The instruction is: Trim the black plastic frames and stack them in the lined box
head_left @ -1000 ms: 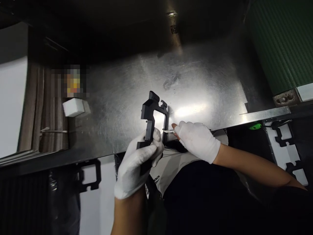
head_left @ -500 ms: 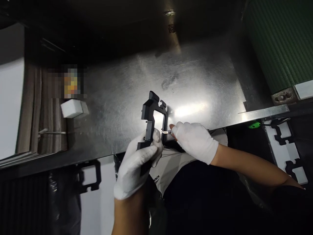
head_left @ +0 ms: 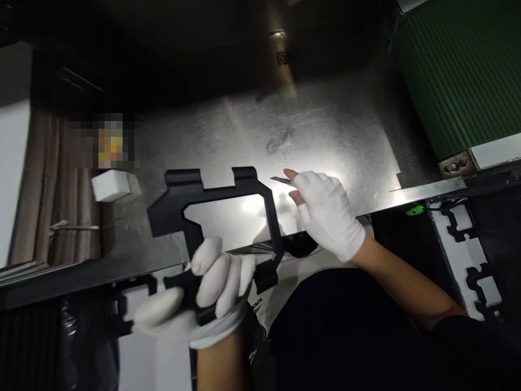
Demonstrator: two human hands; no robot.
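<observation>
A black plastic frame [head_left: 191, 190] with a large opening and tab-like ends faces me above the near edge of the metal table. My left hand [head_left: 215, 288], in a white glove, is closed around its lower side. My right hand [head_left: 328, 214] wears a white glove with the thumb and a fingertip bare. It grips a knife [head_left: 281, 180] whose thin pointed blade sticks out to the left; the handle is hidden in the palm. The blade is apart from the frame, to its right.
A white block [head_left: 109, 185] sits on the metal table [head_left: 325, 125], beside a stack of brown sheets [head_left: 73, 190]. A green ribbed belt [head_left: 459, 76] lies at the upper right. More black frames [head_left: 480, 282] rest on white material at lower right, others at lower left.
My left hand has turned the frame from nearly edge-on to broadside and shifted it left. My right hand has drawn the knife away from the frame and raised it slightly.
</observation>
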